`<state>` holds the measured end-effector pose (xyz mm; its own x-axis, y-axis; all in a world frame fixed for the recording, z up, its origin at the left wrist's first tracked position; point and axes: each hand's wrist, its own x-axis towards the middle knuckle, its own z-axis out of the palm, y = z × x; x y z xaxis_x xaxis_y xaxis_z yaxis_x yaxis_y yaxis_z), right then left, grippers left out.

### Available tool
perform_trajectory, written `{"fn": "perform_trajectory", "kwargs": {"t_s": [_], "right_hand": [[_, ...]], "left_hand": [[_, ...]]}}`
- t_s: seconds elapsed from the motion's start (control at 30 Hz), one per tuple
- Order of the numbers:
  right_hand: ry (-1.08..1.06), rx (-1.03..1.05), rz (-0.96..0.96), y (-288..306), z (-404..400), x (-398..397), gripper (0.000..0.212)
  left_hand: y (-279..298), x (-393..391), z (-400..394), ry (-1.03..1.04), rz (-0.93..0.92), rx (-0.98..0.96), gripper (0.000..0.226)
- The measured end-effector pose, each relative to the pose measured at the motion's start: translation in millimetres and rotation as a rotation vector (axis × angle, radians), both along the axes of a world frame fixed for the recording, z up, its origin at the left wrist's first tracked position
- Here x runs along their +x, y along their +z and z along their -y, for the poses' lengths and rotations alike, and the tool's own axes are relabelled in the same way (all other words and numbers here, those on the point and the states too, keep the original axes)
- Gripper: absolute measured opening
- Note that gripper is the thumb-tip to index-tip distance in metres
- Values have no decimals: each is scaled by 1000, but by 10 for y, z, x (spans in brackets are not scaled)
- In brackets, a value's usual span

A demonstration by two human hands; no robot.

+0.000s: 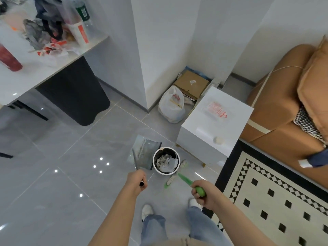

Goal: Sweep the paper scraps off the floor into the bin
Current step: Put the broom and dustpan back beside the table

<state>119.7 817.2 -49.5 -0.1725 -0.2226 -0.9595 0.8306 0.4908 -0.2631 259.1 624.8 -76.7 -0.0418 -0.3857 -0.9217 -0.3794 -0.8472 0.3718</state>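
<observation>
A small round white bin [156,167] stands on the grey tile floor, with crumpled paper scraps [165,162] inside it. My left hand [135,181] grips the thin handle of a grey dustpan [146,154], which is tilted against the bin's left rim. My right hand [203,192] grips the green handle of a broom [184,179]. The broom's pale head [174,174] rests on the floor just right of the bin.
A white cabinet [213,125] stands right of the bin, with a plastic bag [171,105] and cardboard boxes [191,84] behind it. A patterned rug [276,192] and tan sofa [284,103] lie right. A cluttered table [35,71] with a black bin [76,93] under it is left.
</observation>
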Motion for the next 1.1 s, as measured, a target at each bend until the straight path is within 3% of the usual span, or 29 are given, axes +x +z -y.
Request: {"fn": "perform_trajectory", "kwargs": {"t_s": [0.2, 0.6, 0.9, 1.1], "right_hand": [[-124, 14, -1, -74, -242, -178, 14], [-256, 24, -28, -150, -511, -307, 14], [-478, -88, 117, -152, 73, 53, 27], [-459, -151, 192, -90, 733, 359, 29]], "left_hand": [[49, -289, -287, 32, -88, 67, 31], [166, -470, -472, 139, -210, 153, 37], [376, -21, -1, 88, -185, 57, 34], [543, 332, 530, 10, -122, -30, 31]]}}
